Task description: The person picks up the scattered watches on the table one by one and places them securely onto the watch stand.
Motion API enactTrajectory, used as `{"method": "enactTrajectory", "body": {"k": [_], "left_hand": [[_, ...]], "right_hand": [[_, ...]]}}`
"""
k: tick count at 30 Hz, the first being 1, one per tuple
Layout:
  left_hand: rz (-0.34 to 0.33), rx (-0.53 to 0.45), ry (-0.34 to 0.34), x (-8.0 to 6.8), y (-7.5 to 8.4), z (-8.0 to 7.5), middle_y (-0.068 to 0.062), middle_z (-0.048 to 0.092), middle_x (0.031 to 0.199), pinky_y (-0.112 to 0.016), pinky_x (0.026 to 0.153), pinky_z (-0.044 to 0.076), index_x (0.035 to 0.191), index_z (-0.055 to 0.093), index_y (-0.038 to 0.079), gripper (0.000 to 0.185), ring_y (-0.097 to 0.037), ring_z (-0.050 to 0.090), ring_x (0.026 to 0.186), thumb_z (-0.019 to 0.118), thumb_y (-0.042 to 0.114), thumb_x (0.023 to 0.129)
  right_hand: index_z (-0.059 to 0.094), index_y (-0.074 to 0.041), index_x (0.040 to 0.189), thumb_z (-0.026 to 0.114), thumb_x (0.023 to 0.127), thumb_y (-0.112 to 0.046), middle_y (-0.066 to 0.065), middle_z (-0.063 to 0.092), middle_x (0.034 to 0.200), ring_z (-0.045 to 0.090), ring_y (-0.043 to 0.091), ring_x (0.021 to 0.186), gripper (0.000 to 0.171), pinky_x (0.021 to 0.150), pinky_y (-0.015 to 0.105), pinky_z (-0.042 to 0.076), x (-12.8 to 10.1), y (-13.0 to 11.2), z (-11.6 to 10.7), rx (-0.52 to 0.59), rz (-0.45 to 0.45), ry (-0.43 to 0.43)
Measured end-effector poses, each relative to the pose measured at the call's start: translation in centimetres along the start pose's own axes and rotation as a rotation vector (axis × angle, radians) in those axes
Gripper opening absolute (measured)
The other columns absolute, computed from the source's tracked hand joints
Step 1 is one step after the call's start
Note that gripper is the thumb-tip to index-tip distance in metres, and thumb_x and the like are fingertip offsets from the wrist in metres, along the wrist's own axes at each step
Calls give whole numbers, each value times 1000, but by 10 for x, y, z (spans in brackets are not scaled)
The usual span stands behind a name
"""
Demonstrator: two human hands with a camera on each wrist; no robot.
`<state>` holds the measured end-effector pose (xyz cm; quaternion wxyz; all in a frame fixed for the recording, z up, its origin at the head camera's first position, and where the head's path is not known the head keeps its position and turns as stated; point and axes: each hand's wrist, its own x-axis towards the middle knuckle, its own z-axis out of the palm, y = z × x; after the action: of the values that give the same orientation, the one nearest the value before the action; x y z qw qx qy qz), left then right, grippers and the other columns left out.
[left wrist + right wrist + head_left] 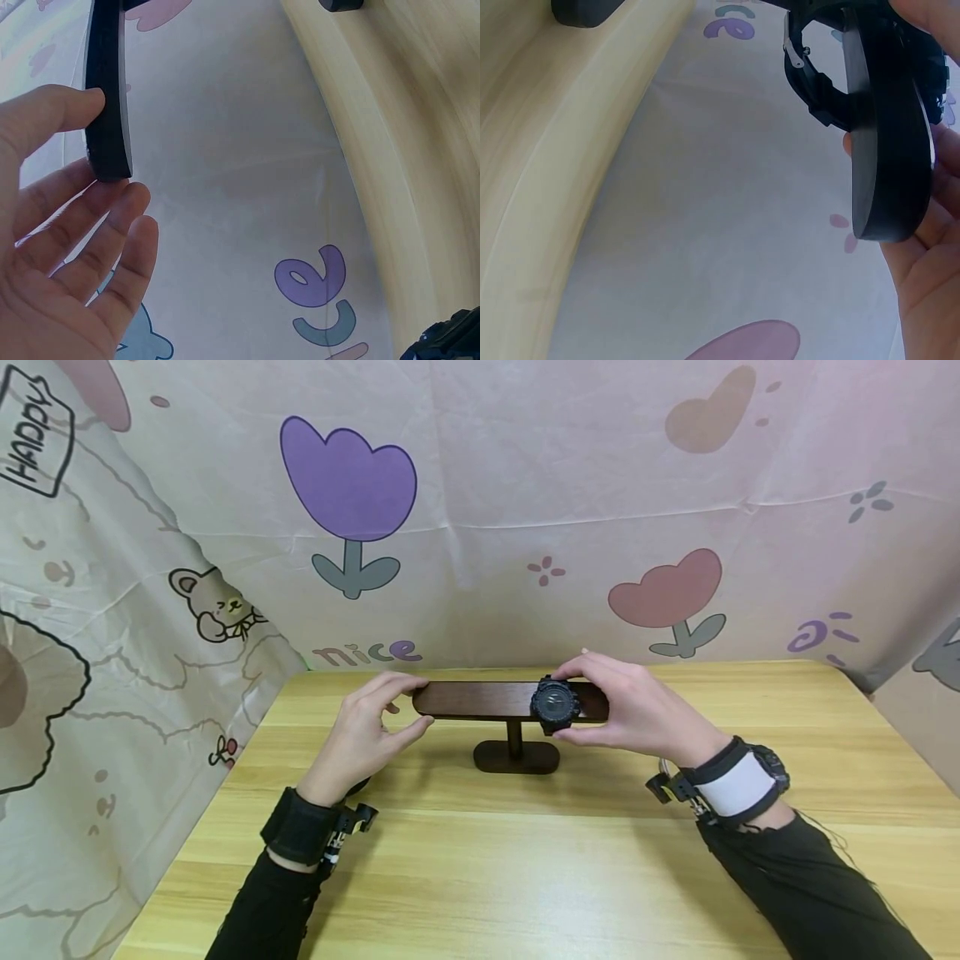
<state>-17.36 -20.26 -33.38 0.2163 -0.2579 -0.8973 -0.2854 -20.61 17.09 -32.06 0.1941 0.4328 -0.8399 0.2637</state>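
A dark brown T-shaped watch stand stands on the wooden table, with its post on an oval base. A black watch sits round the right part of the bar. My right hand grips the watch, fingers over the top and thumb below. In the right wrist view the strap and buckle loop round the bar, and my fingers lie behind it. My left hand pinches the bar's left end; in the left wrist view the thumb touches the bar.
A patterned cloth backdrop with tulips and a bear closes off the back and left of the table. The table's far edge runs just behind the stand. Bare wood lies between the stand and me.
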Motion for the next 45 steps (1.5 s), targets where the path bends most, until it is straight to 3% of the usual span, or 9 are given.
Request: {"method": "enactTrajectory", "body": {"k": [4,9,15,17,22,30,36,45], "left_hand": [[-2,0,-2,0,0,0,-8,74,130,-40,81,63,132,74,7,44,-26,73,111,88,16,91],[6,0,1,0,-1,0,-9,74,130,-40,80,63,132,74,7,44,-28,73,110,87,15,90],[14,-1,1,1,-1,0,-9,74,130,-40,80,63,131,74,7,44,-26,72,109,87,16,91],[15,-3,0,1,-1,0,-9,74,129,-40,79,63,131,74,7,44,-25,72,108,87,15,90],[17,-1,2,0,-1,0,-9,74,129,-41,78,63,131,74,7,44,-24,72,107,88,15,90],[20,-4,6,0,0,0,-9,74,129,-39,75,62,131,74,7,44,-23,72,106,88,14,90],[21,-6,9,0,0,0,-10,74,129,-39,75,62,131,74,6,45,-24,72,106,88,14,89],[13,-12,5,0,1,0,-10,74,129,-41,75,63,131,74,5,45,-23,70,104,88,14,89]], "right_hand": [[68,-13,128,101,73,-27,0,73,115,75,16,106,65,101,46,62,3,-1,2,3,-4,-2],[69,-13,127,101,73,-29,0,74,115,76,18,107,65,105,48,60,6,-3,6,9,-7,6],[70,-8,125,101,73,-29,2,75,117,75,32,120,65,121,49,47,8,-3,10,2,-27,26],[69,-5,125,101,73,-29,4,75,117,76,31,117,65,128,49,38,9,-4,11,-2,-37,27],[69,-3,124,101,73,-31,5,75,116,77,21,101,68,133,44,31,11,-6,12,-20,-44,20],[68,-4,125,101,74,-34,5,74,116,75,29,118,68,128,49,39,15,-9,12,-14,-21,-4],[68,-7,126,101,74,-35,4,73,114,75,22,110,67,119,50,50,17,-9,14,-9,-27,-4],[68,-6,127,100,75,-36,3,73,114,75,22,113,68,128,46,39,20,-11,18,-2,-26,-11]]}}
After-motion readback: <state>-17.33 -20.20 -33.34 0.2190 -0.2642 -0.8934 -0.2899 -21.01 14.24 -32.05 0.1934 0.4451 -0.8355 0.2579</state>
